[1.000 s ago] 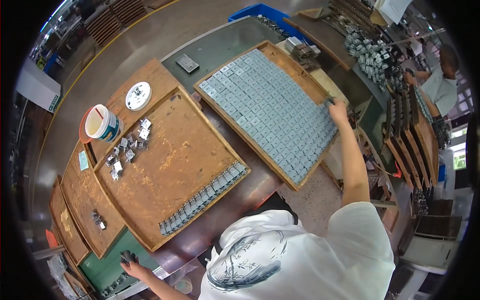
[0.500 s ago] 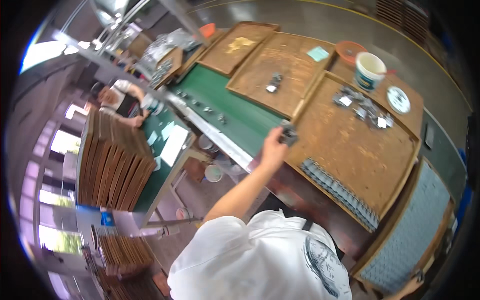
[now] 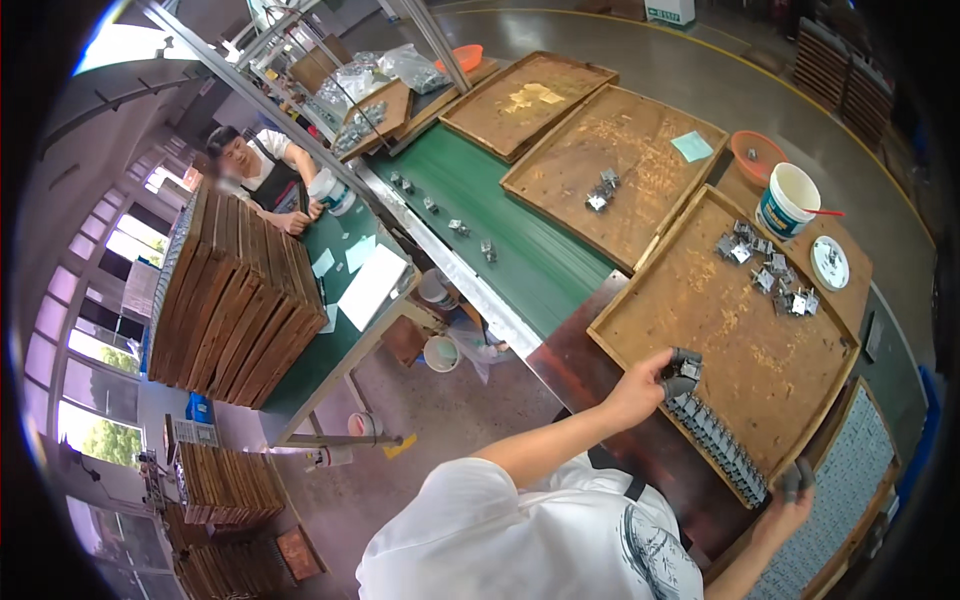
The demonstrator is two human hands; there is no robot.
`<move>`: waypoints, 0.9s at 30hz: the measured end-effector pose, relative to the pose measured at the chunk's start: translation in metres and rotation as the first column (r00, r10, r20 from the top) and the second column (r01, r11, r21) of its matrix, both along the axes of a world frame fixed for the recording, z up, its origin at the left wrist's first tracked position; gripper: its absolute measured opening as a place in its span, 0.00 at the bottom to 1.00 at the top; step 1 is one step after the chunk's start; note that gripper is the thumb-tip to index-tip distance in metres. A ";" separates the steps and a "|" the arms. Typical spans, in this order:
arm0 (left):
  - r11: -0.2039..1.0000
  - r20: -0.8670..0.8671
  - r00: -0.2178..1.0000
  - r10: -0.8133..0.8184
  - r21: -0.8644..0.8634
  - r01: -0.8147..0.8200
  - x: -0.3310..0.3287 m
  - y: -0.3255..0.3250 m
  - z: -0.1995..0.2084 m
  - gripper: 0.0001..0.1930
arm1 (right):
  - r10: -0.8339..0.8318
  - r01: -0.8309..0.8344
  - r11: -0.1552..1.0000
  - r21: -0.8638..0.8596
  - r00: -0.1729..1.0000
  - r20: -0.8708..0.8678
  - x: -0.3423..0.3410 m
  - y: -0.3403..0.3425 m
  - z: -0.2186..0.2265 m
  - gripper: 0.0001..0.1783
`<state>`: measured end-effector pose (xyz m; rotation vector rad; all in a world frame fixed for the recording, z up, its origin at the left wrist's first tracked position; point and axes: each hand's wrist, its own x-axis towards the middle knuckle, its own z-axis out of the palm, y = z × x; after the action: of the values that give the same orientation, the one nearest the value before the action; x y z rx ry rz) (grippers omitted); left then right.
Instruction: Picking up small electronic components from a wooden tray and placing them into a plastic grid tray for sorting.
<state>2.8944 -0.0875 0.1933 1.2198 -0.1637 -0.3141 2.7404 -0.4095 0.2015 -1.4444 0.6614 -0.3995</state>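
My left hand (image 3: 640, 388), dark covers on its fingertips, is closed on a small silver metal part (image 3: 690, 368) above the near left side of a wooden tray (image 3: 720, 330). Just below it, a row of similar metal parts (image 3: 715, 437) lines the tray's near edge. By the tray's near right corner is my right hand (image 3: 788, 508), its dark-covered fingers stretched out and nothing visible in them. More loose metal parts (image 3: 770, 270) lie in a group at the tray's far side.
A white bucket (image 3: 790, 200), a round white lid (image 3: 829, 263) and an orange bowl (image 3: 758, 158) stand beyond the tray. On the left runs a green conveyor belt (image 3: 520, 230) carrying several parts. A co-worker (image 3: 262, 175) sits behind stacked wooden trays (image 3: 230, 300). A filled tray (image 3: 840, 490) lies at right.
My left hand has moved right and nearer, from the belt's end to over the row, still with a metal part. My right hand has come up from the filled tray to the tray's corner.
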 end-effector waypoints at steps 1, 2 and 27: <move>0.997 -0.003 0.999 -0.039 -0.063 0.039 0.002 -0.001 0.005 0.18 | 0.023 -0.022 0.999 0.048 0.999 -0.024 0.012 0.022 0.012 0.23; 0.987 -0.011 0.996 -0.093 -0.131 0.090 0.002 -0.004 0.011 0.18 | 0.011 -0.014 0.998 0.067 0.999 0.045 0.025 0.051 0.020 0.24; 0.947 0.174 0.965 -0.194 0.292 0.138 -0.022 -0.018 0.043 0.22 | 0.432 -0.334 0.389 -0.858 0.889 -0.150 0.080 0.139 0.053 0.14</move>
<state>2.8721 -0.1057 0.2359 1.5206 -0.4108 -0.3697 2.8209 -0.2700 0.2545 -2.4902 -0.0682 -0.4531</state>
